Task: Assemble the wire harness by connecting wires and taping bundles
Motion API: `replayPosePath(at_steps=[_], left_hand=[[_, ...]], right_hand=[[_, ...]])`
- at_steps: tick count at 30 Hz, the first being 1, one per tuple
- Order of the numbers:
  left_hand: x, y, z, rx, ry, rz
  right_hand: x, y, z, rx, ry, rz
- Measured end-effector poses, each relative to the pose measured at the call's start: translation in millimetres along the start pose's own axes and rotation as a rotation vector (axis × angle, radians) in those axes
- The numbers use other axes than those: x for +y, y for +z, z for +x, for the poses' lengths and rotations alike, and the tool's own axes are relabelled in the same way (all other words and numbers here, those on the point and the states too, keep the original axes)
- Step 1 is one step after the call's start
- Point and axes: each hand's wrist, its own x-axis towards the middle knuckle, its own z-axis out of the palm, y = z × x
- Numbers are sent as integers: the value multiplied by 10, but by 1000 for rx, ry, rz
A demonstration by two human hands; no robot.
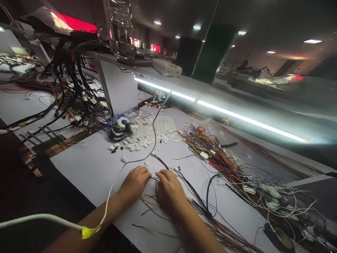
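Observation:
My left hand (137, 180) and my right hand (169, 184) are close together above the white tabletop (86, 170), fingers pinched. A thin dark wire (154, 178) runs across the small gap between them, its ends hidden by the fingers. Beside and beneath my right hand lies a wire harness (197, 196) with black-sleeved branches and loose wire ends. Just beyond my left hand are two small white connectors, one a loose connector housing (123, 159). Farther back spreads a pile of white connectors (137, 141).
A tangled bundle of coloured wires (221, 154) stretches along the right. A grey-white cable (154, 130) hangs across the view, with yellow tape (89, 232) on it. A lit tube lamp (223, 113) sits under the shelf. A black tape roll (280, 237) lies at lower right.

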Motion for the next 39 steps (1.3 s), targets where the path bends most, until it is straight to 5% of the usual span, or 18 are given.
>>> replayPosePath(at_steps=[7, 12, 19, 24, 32, 36, 39], left_hand=[[-197, -194, 247, -9, -317, -314], [-275, -175, 456, 30, -411, -368], [-74, -198, 491, -49, -508, -805], [159, -103, 450, -121, -605, -1115], [188, 15, 370, -135, -664, -1439], [184, 9, 361, -112, -637, -1490], [181, 12, 377, -82, -593, -1441]], right_hand=[[-42, 124, 413, -235, 56, -3], [-10, 157, 496, -252, 68, 38], [93, -24, 368, -5, 325, 411], [189, -17, 344, 144, 384, 611], [239, 151, 259, 388, 126, 449], [218, 152, 240, 378, -36, 375], [211, 141, 240, 336, 51, 406]])
